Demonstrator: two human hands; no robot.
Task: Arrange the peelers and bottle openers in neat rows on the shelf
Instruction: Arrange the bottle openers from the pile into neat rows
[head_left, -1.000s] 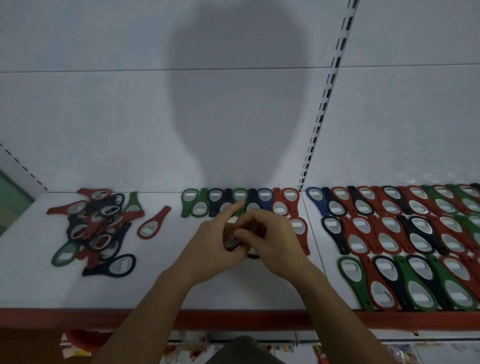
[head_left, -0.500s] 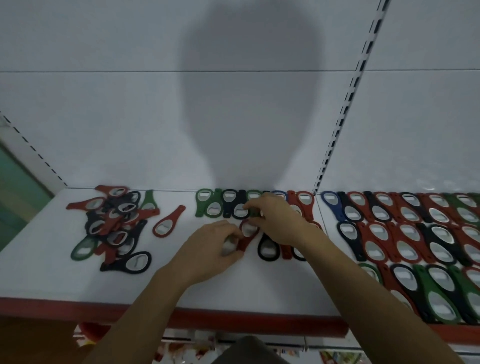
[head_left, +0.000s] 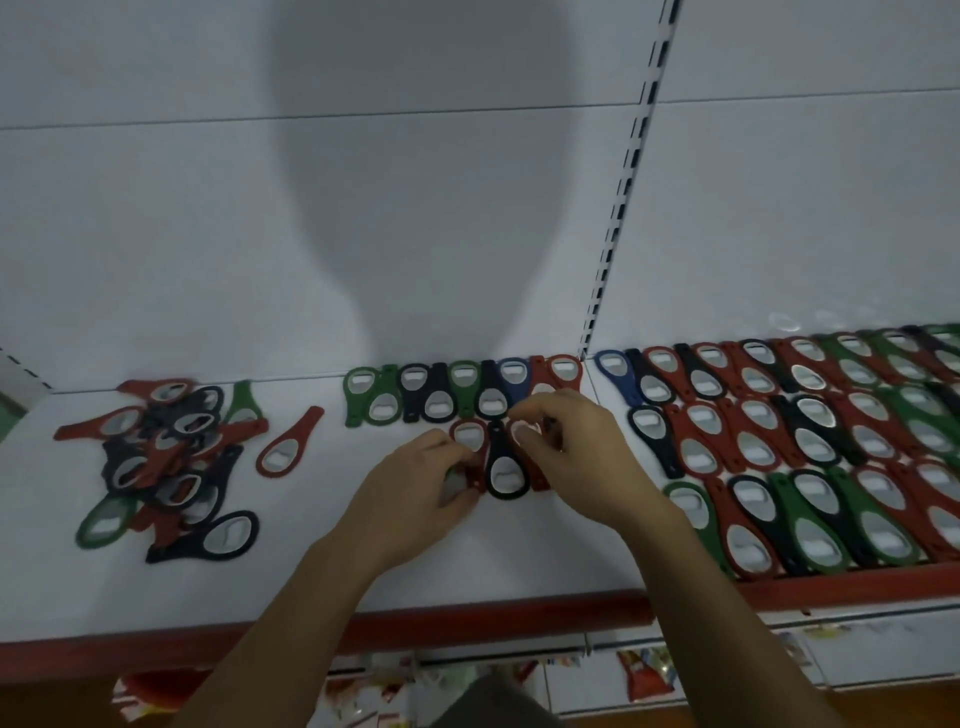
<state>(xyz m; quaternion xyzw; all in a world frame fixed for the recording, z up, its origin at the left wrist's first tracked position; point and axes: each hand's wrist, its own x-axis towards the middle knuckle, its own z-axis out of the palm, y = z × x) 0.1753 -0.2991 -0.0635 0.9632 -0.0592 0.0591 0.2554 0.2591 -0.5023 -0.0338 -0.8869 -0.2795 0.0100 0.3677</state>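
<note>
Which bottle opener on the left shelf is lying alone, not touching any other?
The red opener lying tilted by itself, apart from both the jumbled pile on its left and the back row on its right.

Red, black, green, blue bottle openers, white shelf, red front edge

At mid-frame the left hand curled its fingers round a red opener, and the right hand pinched the head of a second red opener. A black opener lay flat between them on the white shelf. Behind them ran a back row. Packed rows filled the right, and a loose pile sat at the left with a lone opener beside it.
</note>
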